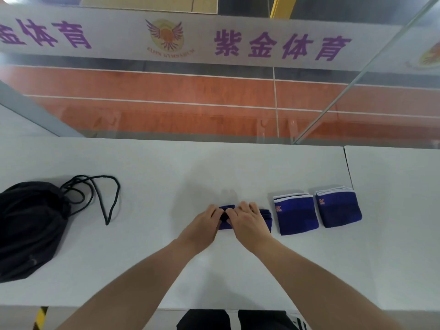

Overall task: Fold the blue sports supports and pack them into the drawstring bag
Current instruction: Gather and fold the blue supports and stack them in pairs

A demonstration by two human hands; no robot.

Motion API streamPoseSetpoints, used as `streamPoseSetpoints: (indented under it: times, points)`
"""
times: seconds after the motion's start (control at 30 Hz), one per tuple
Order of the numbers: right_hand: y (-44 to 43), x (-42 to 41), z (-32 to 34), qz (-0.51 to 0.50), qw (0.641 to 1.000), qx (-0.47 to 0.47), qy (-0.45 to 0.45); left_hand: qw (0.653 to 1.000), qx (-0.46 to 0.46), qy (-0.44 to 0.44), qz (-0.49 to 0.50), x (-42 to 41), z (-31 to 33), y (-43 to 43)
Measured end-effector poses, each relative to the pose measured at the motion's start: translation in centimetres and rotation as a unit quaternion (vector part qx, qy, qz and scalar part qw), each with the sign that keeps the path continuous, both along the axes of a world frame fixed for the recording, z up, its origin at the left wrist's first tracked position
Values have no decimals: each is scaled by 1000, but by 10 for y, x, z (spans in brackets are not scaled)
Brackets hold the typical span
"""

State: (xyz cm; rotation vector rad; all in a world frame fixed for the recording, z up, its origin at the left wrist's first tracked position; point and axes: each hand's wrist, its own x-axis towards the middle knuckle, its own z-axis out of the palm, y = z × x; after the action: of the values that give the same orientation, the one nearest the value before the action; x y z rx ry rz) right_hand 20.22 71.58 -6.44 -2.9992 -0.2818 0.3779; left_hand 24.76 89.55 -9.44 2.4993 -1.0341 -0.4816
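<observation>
Both hands rested on a blue support (225, 222) near the middle of the white table (166, 167). The left hand (202, 226) covered the support's left end, and the right hand (248, 222) covered its right part, with only the far edge, a strip between the hands and the right margin of the fabric showing. The fingers of both hands lay bent over the cloth, pressing it flat against the table; whether either hand pinched the fabric could not be told. Just right of that support lay a second support (296, 214), folded into a flat rectangle with a white trimmed edge on its far side and a small orange mark near its left corner. A third support (338, 207), folded the same way, lay just beside it, apart from it, near the seam with the next table (392, 177). The black drawstring bag (28, 225) lay well apart at the left edge, slumped, with its cord (104, 198) looped loose on the table toward the hands.
</observation>
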Motion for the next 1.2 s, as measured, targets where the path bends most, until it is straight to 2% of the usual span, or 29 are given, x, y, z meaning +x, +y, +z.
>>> streamPoseSetpoints:
  times: [0.13,0.27,0.33,0.47,0.63,0.83,1.1,1.2]
  points:
    - [-1,11,-5,10,1000,-19,7,997,33,-52,40,4,1,0]
    - [-3,20,-8,-16,1000,-15,-10,999,16,6,33,15,2,-1]
    - [-4,20,-6,-22,1000,7,-16,1000,13,1,26,20,3,-3]
    - [-5,17,-5,-5,999,39,36,1000,13,-5,23,21,2,-3]
    - [1,35,-5,-41,994,53,91,996,4,54,66,19,-2,5]
    - [0,42,-16,-57,992,25,109,990,36,39,127,18,-8,4]
    - [7,44,-9,-88,987,-41,127,979,119,85,141,23,0,-7]
    - [7,42,4,-102,985,-7,135,972,147,95,155,22,18,-10]
